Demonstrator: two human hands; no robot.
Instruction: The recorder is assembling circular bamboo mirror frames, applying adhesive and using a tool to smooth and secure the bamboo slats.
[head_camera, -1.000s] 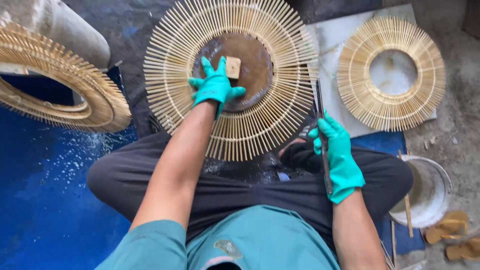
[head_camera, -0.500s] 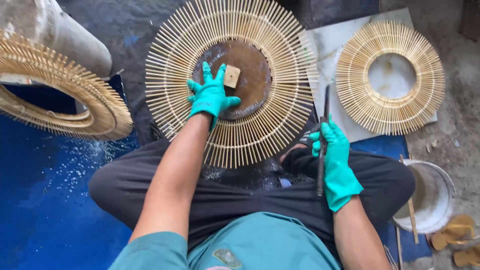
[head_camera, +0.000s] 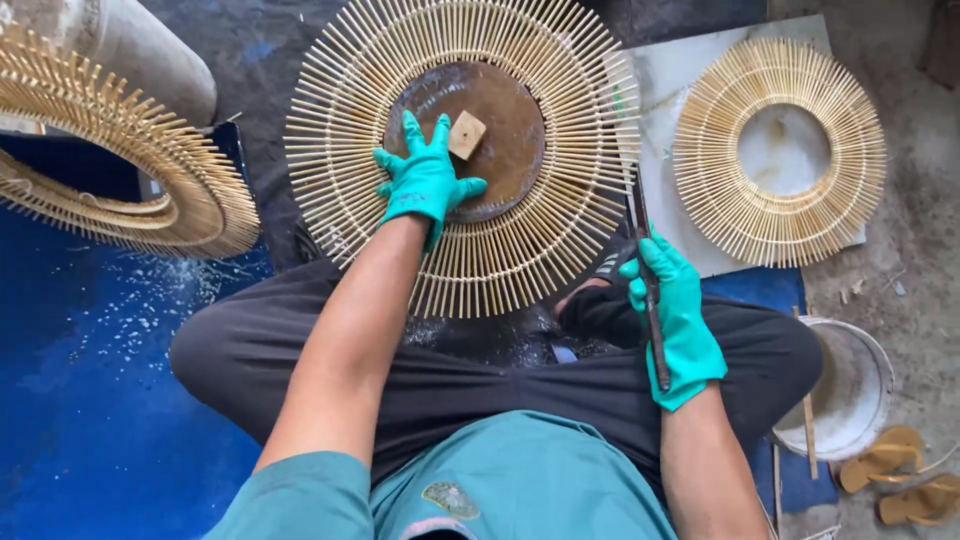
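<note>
The big sunburst wheel (head_camera: 462, 150) of bamboo sticks lies flat on the floor (head_camera: 100, 400) in front of the seated person's crossed legs, its dark round disc (head_camera: 495, 125) at the centre with a small wooden block (head_camera: 466, 134) on it. The step in hand looks like trimming or truing the stick ends along the wheel's right rim; the next move likely calls for holding the wheel steady while the blade meets the tips squarely. The left hand (head_camera: 425, 180), gloved, presses down flat with fingers spread on the disc, just beside the block, arm stretched straight forward. The right hand (head_camera: 675, 320), gloved too, is closed round a long thin blade (head_camera: 648, 275), wrist low over the knee, tip pointing up at the rim. A finished ring (head_camera: 780, 150) lies on a pale board (head_camera: 660, 90) to the right.
</note>
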